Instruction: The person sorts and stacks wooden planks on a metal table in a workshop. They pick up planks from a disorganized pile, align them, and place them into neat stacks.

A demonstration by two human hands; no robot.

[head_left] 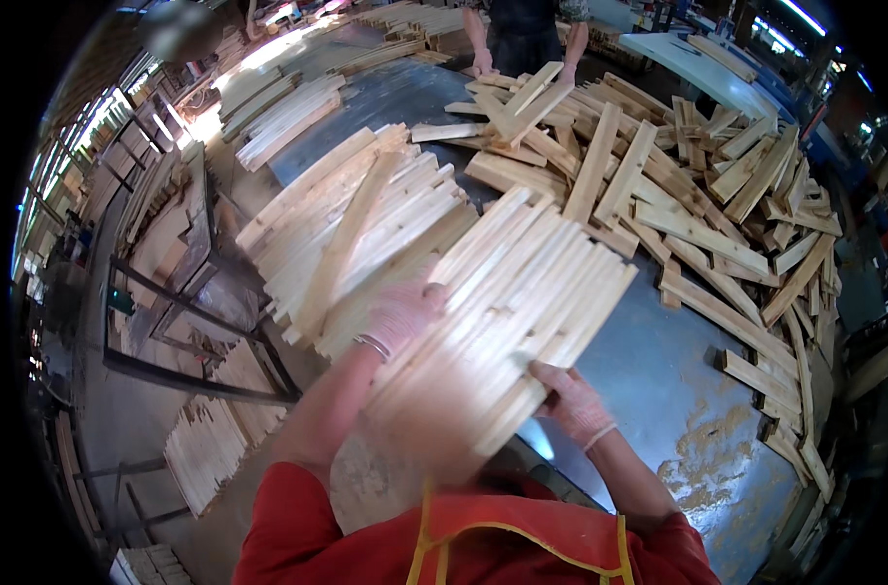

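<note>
Between my two gloved hands is a row of pale wooden slats (507, 307), lying side by side and tilted over the table's near edge. My left hand (405, 310) grips the row's left side, and my right hand (572, 402) clasps its right side with the thumb on top. The fingers underneath are hidden. Just beyond my left hand lies a broad stack of wooden slats (390, 219), with one loose board (351, 244) slanting across it. The near end of the held row is blurred.
A large jumbled heap of boards (697, 195) covers the table's right and far side. Sawdust patches mark the metal table (649, 390). A dark metal frame (200, 380) and slat bundles (219, 424) stand at the left. Across the table, a co-worker's gloved hand (484, 62) is at the heap.
</note>
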